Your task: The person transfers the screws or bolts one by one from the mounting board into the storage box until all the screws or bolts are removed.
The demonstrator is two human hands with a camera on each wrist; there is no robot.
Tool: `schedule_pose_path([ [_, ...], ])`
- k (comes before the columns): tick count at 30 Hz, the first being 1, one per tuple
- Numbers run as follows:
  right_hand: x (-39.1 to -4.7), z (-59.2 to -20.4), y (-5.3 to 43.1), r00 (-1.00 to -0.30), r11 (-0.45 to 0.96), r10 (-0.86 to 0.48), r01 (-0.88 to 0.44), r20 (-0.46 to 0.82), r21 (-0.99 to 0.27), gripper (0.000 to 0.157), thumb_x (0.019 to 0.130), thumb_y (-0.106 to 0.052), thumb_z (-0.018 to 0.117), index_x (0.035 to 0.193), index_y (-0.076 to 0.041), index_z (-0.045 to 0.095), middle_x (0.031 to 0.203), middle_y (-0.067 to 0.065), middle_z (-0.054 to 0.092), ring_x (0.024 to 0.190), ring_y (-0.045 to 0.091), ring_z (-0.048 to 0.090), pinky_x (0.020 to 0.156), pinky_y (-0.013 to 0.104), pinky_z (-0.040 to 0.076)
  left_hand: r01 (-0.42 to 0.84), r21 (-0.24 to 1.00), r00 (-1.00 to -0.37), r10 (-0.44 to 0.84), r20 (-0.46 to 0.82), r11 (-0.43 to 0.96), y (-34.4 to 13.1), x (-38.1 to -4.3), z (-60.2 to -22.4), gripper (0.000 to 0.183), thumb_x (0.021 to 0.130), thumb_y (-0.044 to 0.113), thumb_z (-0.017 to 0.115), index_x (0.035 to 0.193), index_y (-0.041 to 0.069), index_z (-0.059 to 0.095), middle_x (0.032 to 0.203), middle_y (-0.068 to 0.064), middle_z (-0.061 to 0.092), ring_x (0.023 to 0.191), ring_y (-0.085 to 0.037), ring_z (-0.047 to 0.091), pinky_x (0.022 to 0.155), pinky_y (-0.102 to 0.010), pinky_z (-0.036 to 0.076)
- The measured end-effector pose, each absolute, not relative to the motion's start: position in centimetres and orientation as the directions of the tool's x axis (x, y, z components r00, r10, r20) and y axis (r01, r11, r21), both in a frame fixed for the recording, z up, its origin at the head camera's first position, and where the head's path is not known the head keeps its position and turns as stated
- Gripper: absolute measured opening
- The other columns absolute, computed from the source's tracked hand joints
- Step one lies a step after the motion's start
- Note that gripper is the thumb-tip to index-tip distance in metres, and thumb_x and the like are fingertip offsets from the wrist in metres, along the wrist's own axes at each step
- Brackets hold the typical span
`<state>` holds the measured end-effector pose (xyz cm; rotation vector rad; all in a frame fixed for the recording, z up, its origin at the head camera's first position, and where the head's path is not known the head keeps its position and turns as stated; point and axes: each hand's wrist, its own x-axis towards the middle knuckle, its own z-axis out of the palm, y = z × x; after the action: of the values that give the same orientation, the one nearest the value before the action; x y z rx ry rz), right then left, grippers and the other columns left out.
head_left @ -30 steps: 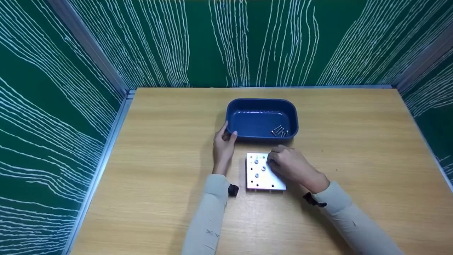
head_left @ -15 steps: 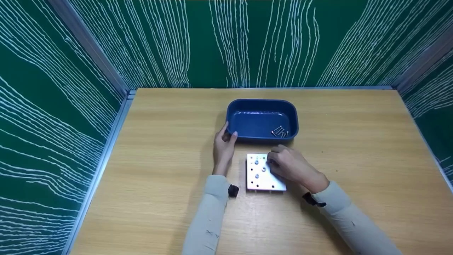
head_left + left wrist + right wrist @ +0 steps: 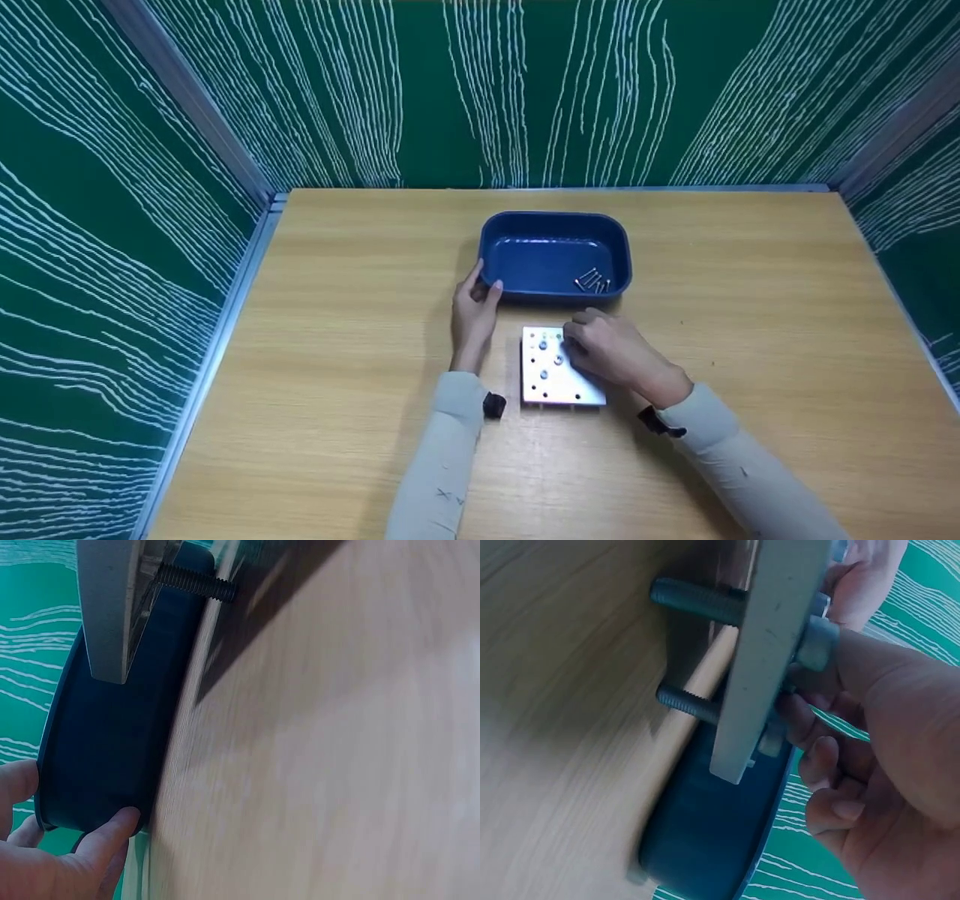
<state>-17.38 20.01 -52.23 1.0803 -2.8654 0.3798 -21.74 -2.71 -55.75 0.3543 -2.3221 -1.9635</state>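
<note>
In the head view a silver metal plate [image 3: 551,386] with several holes and bolt heads lies in front of a blue plastic bin [image 3: 540,295]. My right hand [image 3: 619,352] is at the plate's upper right, thumb and fingers pinched together on a bolt mostly hidden by them. The right wrist view shows the fingertips close against the plate's top [image 3: 769,652], beside a bolt head [image 3: 817,643]. Two threaded shanks [image 3: 697,601] stick out underneath. My left hand [image 3: 474,315] holds the bin's near left corner, its thumb [image 3: 112,836] on the side wall.
Several small screws [image 3: 592,280] lie in the bin's near right corner. The wooden table [image 3: 337,337] ends at a metal frame with green, white-lined walls [image 3: 420,90] behind it. A black wrist camera [image 3: 494,404] sits near the plate's left side.
My right hand stays at the same spot on the plate, its knuckles shifted slightly left. My left hand keeps its place on the bin.
</note>
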Motion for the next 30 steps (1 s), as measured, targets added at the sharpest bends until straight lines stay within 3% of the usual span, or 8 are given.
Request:
schedule_pose_path([
  [15,-17.7,-51.4,20.5,-0.726,0.686,-0.662,-0.687,0.187,-0.238,0.015,0.085,-0.007,0.085,0.097,-0.005,0.077,0.088,0.008,0.07,0.079,0.021,0.063,0.068,0.034,0.058,-0.111,0.98,-0.971,-0.227,-0.071,0.164,-2.8,-21.8,-55.8,0.056,0.105,0.022,0.067,0.159,0.021,0.051,0.147,-0.016,0.055,0.135,-0.029,0.06,0.112,-0.039,0.05],
  [23,-17.6,-50.5,21.0,-0.774,0.721,-0.615,-0.63,0.153,-0.289,0.018,0.086,-0.007,0.085,0.103,-0.004,0.079,0.094,0.009,0.072,0.085,0.023,0.065,0.075,0.037,0.062,-0.125,0.979,-0.97,-0.227,-0.085,0.164,-2.8,-21.8,-55.8,0.056,0.105,0.023,0.067,0.159,0.025,0.05,0.149,-0.014,0.054,0.137,-0.028,0.058,0.113,-0.04,0.05],
  [30,-17.9,-49.9,21.4,-0.783,0.711,-0.593,-0.619,0.189,-0.333,0.016,0.086,-0.005,0.084,0.101,-0.004,0.078,0.095,0.009,0.074,0.084,0.023,0.069,0.078,0.041,0.064,-0.11,0.981,-0.971,-0.227,-0.071,0.16,-2.7,-21.7,-55.8,0.057,0.105,0.022,0.067,0.159,0.021,0.05,0.146,-0.016,0.055,0.137,-0.03,0.058,0.113,-0.042,0.05],
])
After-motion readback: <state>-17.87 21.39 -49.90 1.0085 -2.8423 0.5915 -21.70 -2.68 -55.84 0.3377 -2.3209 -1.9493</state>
